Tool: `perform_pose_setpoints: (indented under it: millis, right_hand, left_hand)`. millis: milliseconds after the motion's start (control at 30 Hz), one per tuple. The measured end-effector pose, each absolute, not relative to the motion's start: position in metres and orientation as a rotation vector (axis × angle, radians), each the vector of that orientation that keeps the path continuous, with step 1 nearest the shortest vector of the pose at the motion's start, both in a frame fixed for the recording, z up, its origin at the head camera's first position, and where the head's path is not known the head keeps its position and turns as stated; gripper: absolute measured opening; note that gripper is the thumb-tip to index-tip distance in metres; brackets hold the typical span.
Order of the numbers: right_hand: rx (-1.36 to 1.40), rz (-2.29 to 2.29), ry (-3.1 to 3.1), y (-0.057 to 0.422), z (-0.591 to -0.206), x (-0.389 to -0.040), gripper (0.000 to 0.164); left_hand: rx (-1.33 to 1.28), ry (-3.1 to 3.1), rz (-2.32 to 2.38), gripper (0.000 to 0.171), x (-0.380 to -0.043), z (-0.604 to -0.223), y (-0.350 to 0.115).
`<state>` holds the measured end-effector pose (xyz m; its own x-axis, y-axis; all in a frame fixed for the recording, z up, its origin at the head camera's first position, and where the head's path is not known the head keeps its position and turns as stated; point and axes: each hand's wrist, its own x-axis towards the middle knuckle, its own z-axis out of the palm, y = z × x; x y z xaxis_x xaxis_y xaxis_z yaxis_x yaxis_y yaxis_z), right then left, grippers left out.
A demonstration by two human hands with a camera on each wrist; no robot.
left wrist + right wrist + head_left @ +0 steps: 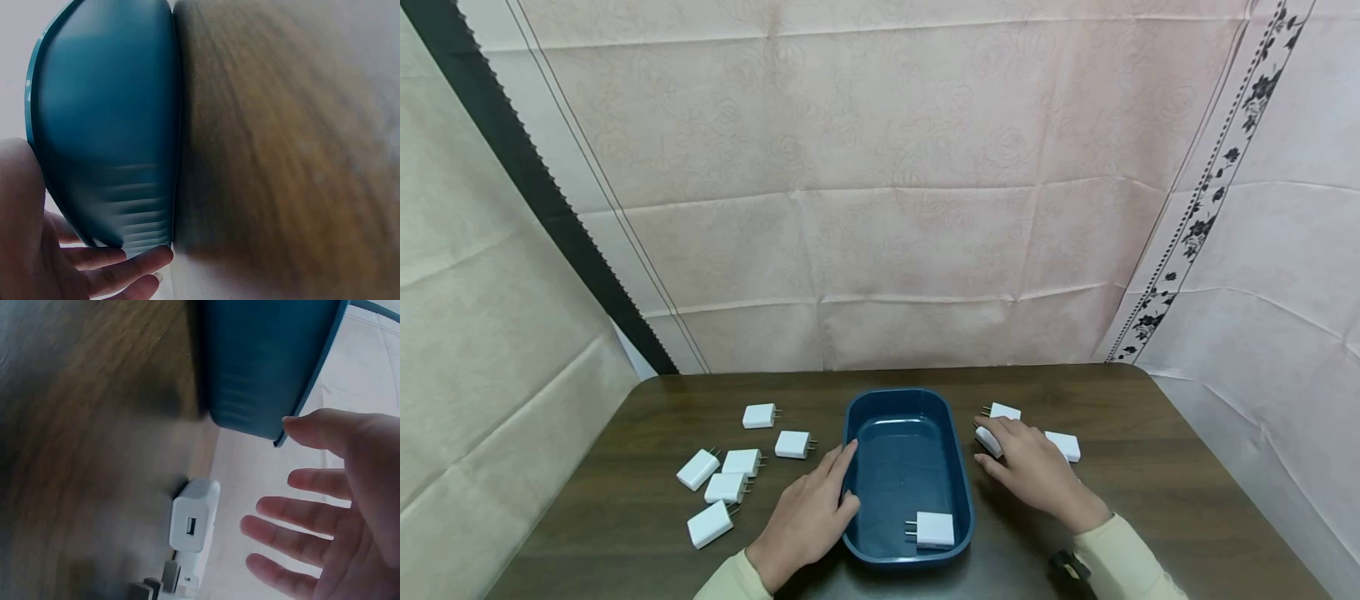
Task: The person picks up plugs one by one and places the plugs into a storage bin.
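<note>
Resting against the left rim of a deep blue tray (898, 471), a left hand (808, 521) is seen with its fingers mostly straight, laid on the tray's edge and outer wall rather than curled tightly round it. The tray is set lengthwise at the middle of a dark brown wooden table (1157, 492). Inside it, at the near right corner, one white charger (935, 530) is laid with its two prongs pointed left.

To the right of the tray, a right hand (1037, 467) is held palm down, thumb and fingers spread apart and uncurled, with no charger gripped. Three chargers are placed around it: a far one (1004, 412) just beyond the fingers, a middle one (988, 442) seen between thumb and index finger, and a right one (1063, 447) partly covered by the hand. Whether any is touched by a fingertip cannot be told.

On the left side of the table, six more white chargers (742, 462) are scattered in a loose cluster, prongs turned toward the right. Both arms are covered by pale yellow sleeves (1123, 554). Behind the table, a creased pale cloth (910, 167) is hung, bordered at right by a black floral band (1198, 225).
</note>
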<state>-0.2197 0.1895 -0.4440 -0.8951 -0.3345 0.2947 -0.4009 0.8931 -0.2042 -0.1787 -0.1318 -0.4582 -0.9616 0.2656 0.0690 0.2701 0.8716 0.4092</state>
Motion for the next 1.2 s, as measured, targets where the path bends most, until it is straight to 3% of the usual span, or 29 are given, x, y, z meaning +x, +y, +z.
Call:
perform_pose_setpoints:
  millis: [600, 1200]
  right_hand:
    - [0.593, 0.284, -2.965, 0.193, -0.454, -0.223, 0.064]
    - [0.631, 0.219, -2.982, 0.193, -0.461, -0.221, 0.063]
  left_hand:
    - [-0.438, -3.038, -0.665, 0.064, -0.179, -0.457, -0.132]
    - [-0.431, -3.045, -0.678, 0.064, -0.178, -0.456, -0.131]
